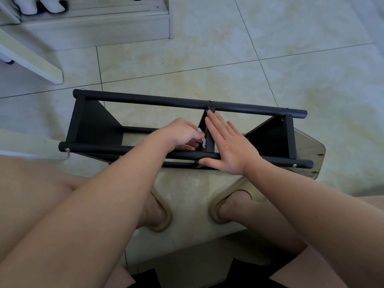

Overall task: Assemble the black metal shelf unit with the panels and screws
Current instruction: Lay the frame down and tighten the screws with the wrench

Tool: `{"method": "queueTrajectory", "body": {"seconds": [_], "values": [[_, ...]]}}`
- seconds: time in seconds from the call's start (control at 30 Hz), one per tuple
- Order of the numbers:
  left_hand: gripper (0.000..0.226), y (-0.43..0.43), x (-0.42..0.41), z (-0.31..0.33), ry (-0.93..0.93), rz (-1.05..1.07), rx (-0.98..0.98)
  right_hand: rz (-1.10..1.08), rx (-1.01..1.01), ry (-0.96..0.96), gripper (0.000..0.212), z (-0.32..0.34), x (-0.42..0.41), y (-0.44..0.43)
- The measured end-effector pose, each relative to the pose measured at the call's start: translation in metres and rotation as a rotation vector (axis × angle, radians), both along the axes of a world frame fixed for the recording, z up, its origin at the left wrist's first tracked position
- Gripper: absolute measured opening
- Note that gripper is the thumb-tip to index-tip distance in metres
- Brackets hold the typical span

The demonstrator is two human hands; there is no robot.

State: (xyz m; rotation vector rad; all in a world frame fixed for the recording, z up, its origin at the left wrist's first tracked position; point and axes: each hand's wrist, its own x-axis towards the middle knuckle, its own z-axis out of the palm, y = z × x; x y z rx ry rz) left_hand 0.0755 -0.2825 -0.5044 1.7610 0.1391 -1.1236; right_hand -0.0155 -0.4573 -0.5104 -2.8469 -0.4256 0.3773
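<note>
The black metal shelf unit [145,100] lies on its side on the tiled floor in front of my knees, with two long round poles and three black panels between them. My right hand [227,145] lies flat with straight fingers against the middle panel [209,140], its thumb on the near pole [128,149]. My left hand [182,133] reaches in from the left and pinches a small white piece [201,135] at the middle panel. Screw heads [210,100] show on the far pole.
A white shoe rack [104,23] with shoes stands at the back left. A white board [31,59] leans at the left. A grey stool edge [311,146] sits under the unit's right end. My feet in tan slippers [220,204] rest just below the unit.
</note>
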Motion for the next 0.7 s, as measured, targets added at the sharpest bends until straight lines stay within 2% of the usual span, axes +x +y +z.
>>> {"method": "queueTrajectory", "body": {"seconds": [0.13,0.3,0.7], "values": [[0.015,-0.0017,-0.0009,-0.0037,-0.064,0.034,0.039,-0.003,0.006,0.002,0.111,-0.0001,0.0005,-0.0002],[0.011,-0.0051,-0.0047,-0.0046,-0.148,0.047,0.041,-0.006,0.007,0.007,0.111,-0.0018,0.0008,-0.0002],[0.006,-0.0027,-0.0028,-0.0011,-0.078,0.055,0.034,-0.009,0.005,0.009,0.111,-0.0020,0.0012,-0.0005]]}}
